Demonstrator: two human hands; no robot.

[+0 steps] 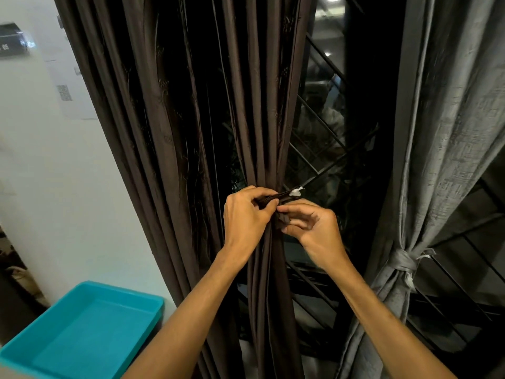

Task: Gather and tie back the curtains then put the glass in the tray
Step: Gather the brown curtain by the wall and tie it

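Note:
A dark brown curtain (pixel 175 110) hangs in the middle, gathered into a narrow bunch at hand height. A brown tie-back strap (pixel 285 196) with a white end wraps around the bunch. My left hand (pixel 246 214) grips the strap on the left side of the bunch. My right hand (pixel 311 225) pinches the strap's fabric just to the right, fingertips touching the left hand. On the right, a grey curtain (pixel 448 138) hangs gathered and knotted by its own grey tie (pixel 404 261). A turquoise tray (pixel 41 359) sits at the lower left. No glass is in view.
A white wall (pixel 49 173) with paper notices stands to the left. Behind the curtains is a dark window (pixel 325 127) with a black metal grille. The tray's inside holds nothing visible.

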